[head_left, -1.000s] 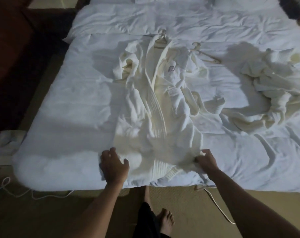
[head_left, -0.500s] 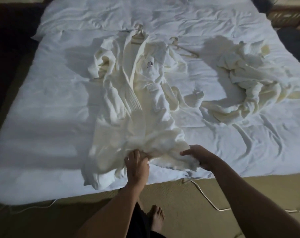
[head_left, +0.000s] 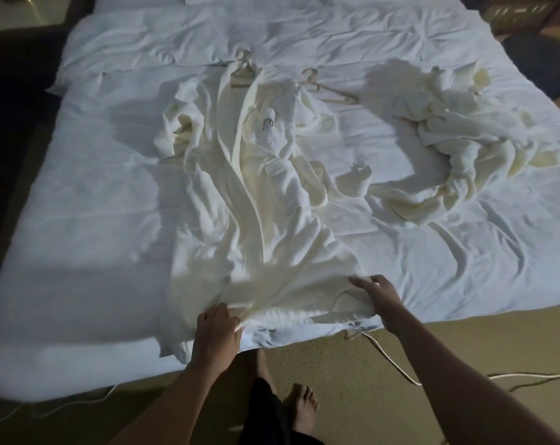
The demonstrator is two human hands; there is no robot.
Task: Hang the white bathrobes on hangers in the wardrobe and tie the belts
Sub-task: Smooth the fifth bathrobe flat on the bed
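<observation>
White bedding covers one bed (head_left: 79, 252) filling most of the view above a tan carpet (head_left: 352, 380). Count: two bathrobes, two hangers. From the left: the left hand (head_left: 216, 330) grips the near hem of the spread bathrobe (head_left: 259, 203), fingers curled into the cloth. First hanger (head_left: 241, 72) sits in this robe's collar. Second hanger (head_left: 328, 89) lies bare just beside its shoulder. The right hand (head_left: 381, 297) rests on the hem with fingers spread. The crumpled bathrobe (head_left: 464, 139) lies heaped at far right.
</observation>
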